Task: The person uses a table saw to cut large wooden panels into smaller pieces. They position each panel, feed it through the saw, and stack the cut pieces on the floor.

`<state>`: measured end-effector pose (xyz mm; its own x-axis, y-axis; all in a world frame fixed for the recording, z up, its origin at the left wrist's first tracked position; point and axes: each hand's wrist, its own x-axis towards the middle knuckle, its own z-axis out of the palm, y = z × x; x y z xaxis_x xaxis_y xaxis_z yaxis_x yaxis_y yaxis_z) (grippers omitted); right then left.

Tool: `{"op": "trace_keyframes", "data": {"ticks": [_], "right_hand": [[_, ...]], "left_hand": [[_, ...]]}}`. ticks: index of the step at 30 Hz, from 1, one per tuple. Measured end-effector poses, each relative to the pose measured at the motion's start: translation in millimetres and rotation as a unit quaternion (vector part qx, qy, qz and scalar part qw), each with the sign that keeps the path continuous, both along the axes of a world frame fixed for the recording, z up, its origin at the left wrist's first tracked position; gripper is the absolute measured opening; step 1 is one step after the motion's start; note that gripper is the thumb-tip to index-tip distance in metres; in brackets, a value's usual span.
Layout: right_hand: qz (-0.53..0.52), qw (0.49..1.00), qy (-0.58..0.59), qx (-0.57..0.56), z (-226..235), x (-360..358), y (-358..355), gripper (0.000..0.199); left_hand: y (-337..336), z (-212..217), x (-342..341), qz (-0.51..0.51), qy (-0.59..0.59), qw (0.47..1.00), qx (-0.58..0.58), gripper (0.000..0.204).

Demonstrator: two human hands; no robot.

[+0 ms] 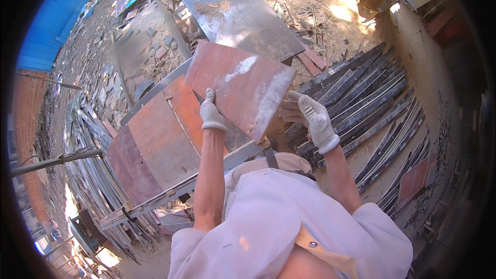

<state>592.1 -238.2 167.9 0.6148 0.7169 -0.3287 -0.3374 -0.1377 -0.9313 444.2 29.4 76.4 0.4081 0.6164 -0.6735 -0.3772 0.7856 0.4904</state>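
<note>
Reddish, white-smeared board [238, 85] between hands

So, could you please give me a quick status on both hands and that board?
Left hand and right hand, both gloved, grip opposite edges of the reddish board. Board held tilted above the saw table. Nothing between hands and board.

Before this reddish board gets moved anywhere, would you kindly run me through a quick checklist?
1. Left hand gloved, gripping the reddish board's left edge: ok.
2. Right hand gloved, on its right edge: ok.
3. Board lifted off the workbench: ok.
4. Board level: not ok, tilted.
5. Stacked dark strips lying close by on the right: not ok.
6. Footing beneath: cannot tell.
</note>
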Motion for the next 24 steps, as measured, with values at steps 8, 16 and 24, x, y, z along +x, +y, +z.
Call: {"op": "trace_keyframes", "data": {"ticks": [8,16,24], "right_hand": [[0.040,0.995,-0.034,0.086,40.2,-53.9,60.8,0.040],[0.043,0.993,-0.054,0.093,41.6,-48.7,65.6,0.038],[-0.145,0.985,-0.017,-0.087,-24.3,5.8,18.5,0.058]], "left_hand": [[-7.3,-50.4,-46.2,-0.106,0.055,0.993,0.007,0.047],[-7.4,-30.4,-37.2,-0.083,0.037,0.996,-0.012,0.036],[-11.1,9.5,-22.3,0.075,-0.005,0.968,0.240,0.029]]}}
